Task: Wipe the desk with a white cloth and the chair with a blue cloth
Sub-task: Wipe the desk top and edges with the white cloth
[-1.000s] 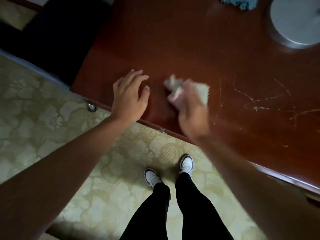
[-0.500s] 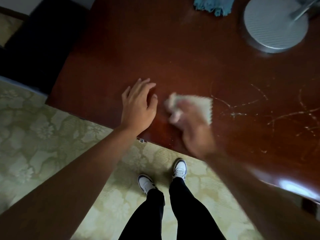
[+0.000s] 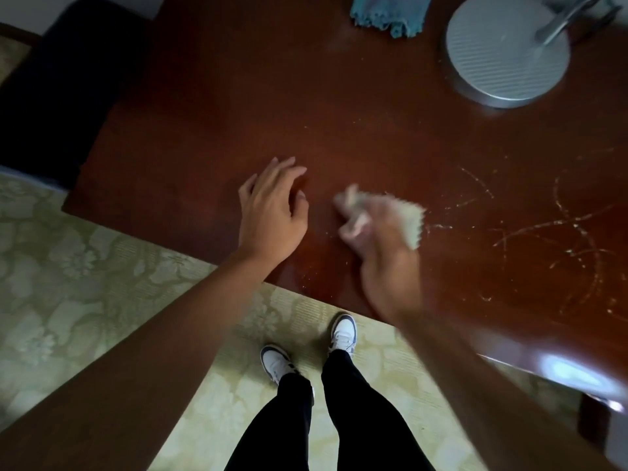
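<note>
Dim room; the right hand (image 3: 384, 239) smears with motion blur, glare flares on the desk (image 3: 574, 372) edge (lower right), corners darken.

The counter (image 3: 306, 96) is glossy dark red wood, scratched pale at right. A ribbed matt metal disc (image 3: 506, 52) and fringed blue cloth (image 3: 390, 11) lie far.

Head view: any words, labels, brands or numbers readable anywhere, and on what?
None readable.
Shoes: a dark side mark, no letters legible.
Round grey base, blue cloth, white cloth, desk: no print visible; the pale lines on the desk are smears, not writing.
</note>
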